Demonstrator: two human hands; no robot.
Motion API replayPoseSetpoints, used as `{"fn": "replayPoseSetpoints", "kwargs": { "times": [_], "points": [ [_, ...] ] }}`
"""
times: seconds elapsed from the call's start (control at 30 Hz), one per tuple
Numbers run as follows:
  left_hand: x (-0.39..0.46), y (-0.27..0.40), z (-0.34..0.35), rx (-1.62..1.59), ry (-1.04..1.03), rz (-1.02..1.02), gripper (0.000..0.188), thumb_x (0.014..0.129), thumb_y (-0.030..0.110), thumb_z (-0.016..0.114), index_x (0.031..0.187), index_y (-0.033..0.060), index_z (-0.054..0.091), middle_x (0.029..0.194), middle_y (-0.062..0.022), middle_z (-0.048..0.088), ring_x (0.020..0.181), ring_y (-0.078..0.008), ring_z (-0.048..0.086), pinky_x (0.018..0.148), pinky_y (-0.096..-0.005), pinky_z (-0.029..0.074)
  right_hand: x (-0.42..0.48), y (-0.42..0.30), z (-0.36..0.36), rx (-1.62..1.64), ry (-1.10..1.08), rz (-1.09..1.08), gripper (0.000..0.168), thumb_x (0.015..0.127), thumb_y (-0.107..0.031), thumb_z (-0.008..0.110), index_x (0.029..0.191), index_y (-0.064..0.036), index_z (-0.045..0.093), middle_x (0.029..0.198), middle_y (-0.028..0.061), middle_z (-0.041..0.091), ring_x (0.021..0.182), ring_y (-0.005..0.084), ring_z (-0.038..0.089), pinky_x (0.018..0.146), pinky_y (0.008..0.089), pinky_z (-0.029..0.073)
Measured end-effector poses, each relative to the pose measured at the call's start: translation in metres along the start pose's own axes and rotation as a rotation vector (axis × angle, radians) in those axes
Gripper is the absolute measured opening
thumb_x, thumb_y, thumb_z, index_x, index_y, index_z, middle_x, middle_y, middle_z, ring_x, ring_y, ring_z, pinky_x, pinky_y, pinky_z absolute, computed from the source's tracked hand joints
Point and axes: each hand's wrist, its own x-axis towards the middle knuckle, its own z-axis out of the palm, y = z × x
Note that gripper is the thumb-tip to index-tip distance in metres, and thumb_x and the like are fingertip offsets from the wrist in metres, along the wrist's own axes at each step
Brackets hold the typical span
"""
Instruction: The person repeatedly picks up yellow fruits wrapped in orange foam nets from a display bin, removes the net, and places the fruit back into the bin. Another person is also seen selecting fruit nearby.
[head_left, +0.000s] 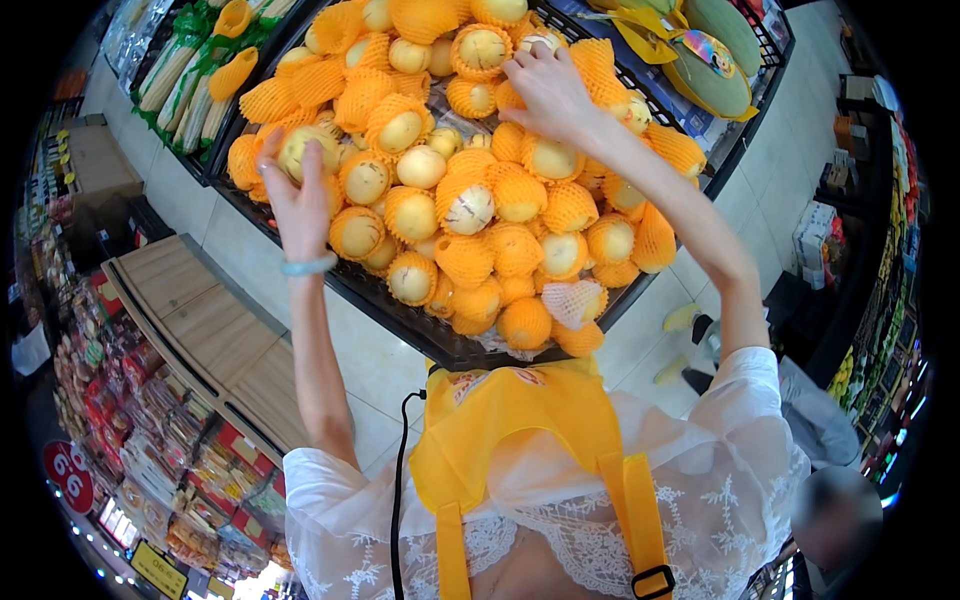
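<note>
Round yellow melons, many in orange foam net sleeves, are heaped in a black display bin (390, 326) before me. At the left of the heap, my left hand (300, 202) is curled around a bare yellow melon (306, 152). My right hand (546, 94) reaches to the far right part of the pile, fingertips on a pale melon (541, 41) there. Its palm side is hidden. A melon in a white foam net (574, 302) lies near the front corner, beside a fully sleeved melon (523, 323).
Bundled leafy vegetables (180, 82) lie in the bin at the far left. Large green oblong melons (709, 75) sit in a crate at the far right. Packaged goods (142, 420) fill a shelf on the left. Another person (821, 420) stands behind on the right.
</note>
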Motion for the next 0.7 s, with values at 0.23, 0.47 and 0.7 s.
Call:
{"fn": "replayPoseSetpoints", "kwargs": {
  "times": [0.23,0.47,0.7],
  "points": [
    [0.08,-0.029,-0.026,0.745,0.01,0.563,0.057,0.083,0.028,0.078,0.123,-0.0014,0.049,0.117,-0.0165,0.052,0.109,-0.0278,0.054,0.092,-0.0367,0.046,0.033,-0.028,0.001,-0.229,-0.298,0.037,0.054,0.063,-0.05,0.084,0.088,-0.005,0.07,0.096,0.0104,0.064,0.1,0.0262,0.058,0.085,0.042,0.045],
    [0.09,-0.052,-0.024,0.915,-0.097,0.66,0.056,0.075,0.024,0.081,0.123,0.0083,0.056,0.126,-0.0171,0.054,0.122,-0.034,0.047,0.103,-0.0465,0.036,0.017,-0.018,0.01,-0.046,-0.181,0.048,0.058,0.063,-0.045,0.085,0.096,-0.001,0.066,0.097,0.0109,0.064,0.101,0.0258,0.058,0.08,0.0371,0.051],
    [0.01,0.008,0.059,0.651,-0.42,0.758,0.036,0.082,0.015,0.071,0.117,0.0067,0.063,0.119,-0.0123,0.06,0.125,-0.0311,0.047,0.107,-0.0472,0.033,0.012,-0.018,0.01,-0.161,-0.083,-0.034,0.038,0.065,-0.028,0.082,0.088,-0.003,0.065,0.094,0.01,0.064,0.101,0.0261,0.06,0.083,0.0364,0.049]
  ]
}}
